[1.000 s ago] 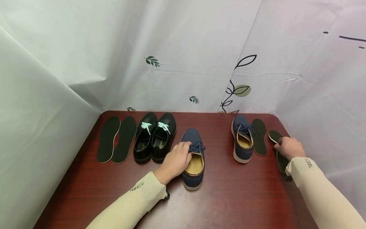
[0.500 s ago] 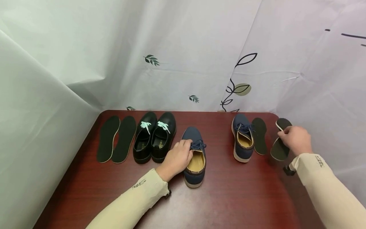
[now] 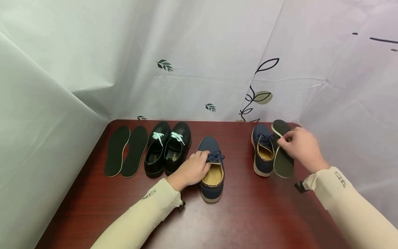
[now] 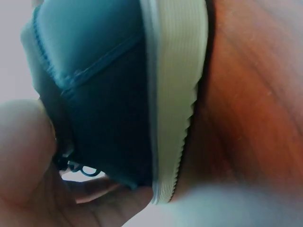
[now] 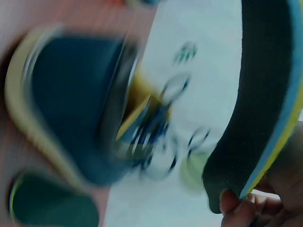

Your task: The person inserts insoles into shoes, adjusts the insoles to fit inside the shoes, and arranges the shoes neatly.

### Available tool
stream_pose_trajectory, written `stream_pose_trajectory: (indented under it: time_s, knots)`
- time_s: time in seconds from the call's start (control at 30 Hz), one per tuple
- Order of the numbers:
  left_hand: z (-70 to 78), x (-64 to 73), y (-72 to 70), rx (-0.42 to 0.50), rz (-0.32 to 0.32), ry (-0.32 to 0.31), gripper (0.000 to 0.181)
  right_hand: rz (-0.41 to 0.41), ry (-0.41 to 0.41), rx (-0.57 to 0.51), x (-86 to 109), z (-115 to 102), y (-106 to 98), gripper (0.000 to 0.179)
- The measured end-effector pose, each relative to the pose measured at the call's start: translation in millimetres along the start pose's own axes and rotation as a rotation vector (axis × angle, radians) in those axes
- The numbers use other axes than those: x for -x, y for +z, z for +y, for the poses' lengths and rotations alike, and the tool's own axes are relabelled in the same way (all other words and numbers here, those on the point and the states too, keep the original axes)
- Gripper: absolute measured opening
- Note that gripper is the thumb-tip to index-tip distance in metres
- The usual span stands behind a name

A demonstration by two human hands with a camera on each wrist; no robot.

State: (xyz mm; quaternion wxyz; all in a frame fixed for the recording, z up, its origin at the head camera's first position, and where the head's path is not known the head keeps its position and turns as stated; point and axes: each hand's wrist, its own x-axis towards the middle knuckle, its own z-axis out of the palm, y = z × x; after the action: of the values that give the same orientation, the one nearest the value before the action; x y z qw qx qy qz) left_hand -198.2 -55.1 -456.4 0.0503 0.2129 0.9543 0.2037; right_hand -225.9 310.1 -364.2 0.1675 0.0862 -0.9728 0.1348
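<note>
My left hand [image 3: 190, 170] grips the side of a navy lace-up shoe [image 3: 212, 192] at the middle of the table, its thumb at the tan-lined opening. In the left wrist view, that shoe [image 4: 109, 113] shows its cream sole. A dark insole [image 3: 284, 165] is pinched by my right hand [image 3: 304, 148], raised beside a second navy shoe [image 3: 264, 167]. The right wrist view shows blue and yellow layers along the edge of the held insole [image 5: 265, 94]. Another insole [image 5: 54, 203] lies on the table; the held one hides it in the head view.
Two black shoes [image 3: 154, 162] with pale mint laces stand at the back left. Left of them lie two dark insoles [image 3: 117, 152]. The reddish-brown table [image 3: 248, 214] is bounded by white patterned cloth [image 3: 186, 86] at the back and sides.
My right hand has lifted the insole off the table's right side and carried it left, to beside the second navy shoe. The left hand stays on its shoe, which has shifted slightly.
</note>
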Motion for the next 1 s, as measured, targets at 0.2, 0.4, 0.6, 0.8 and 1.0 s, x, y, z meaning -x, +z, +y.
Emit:
stream_pose_trajectory:
  time_s: [0.2,0.4,0.6,0.8,1.0]
  knots:
    - [-6.1,1.1,-4.5,0.045,-0.035,0.037,0.054,0.024,-0.178,-0.045,17.4,-53.8,9.2,0.015]
    - [-7.7,1.8,-5.5,0.066,0.003,0.051,0.052,-0.113,-0.281,-0.144,38.3,-100.3,11.8,0.015]
    - [-10.5,0.0,-6.3,0.092,0.022,0.040,0.049,-0.239,-0.354,-0.222,55.1,-125.4,17.2,0.022]
    - [-11.7,0.0,-7.6,0.139,0.026,-0.002,0.044,-0.280,-0.447,-0.211,67.0,-141.0,23.5,0.019]
    - [-9.3,-0.6,-9.0,0.141,0.016,-0.007,0.044,-0.342,-0.487,-0.210,70.6,-153.0,33.2,0.022]
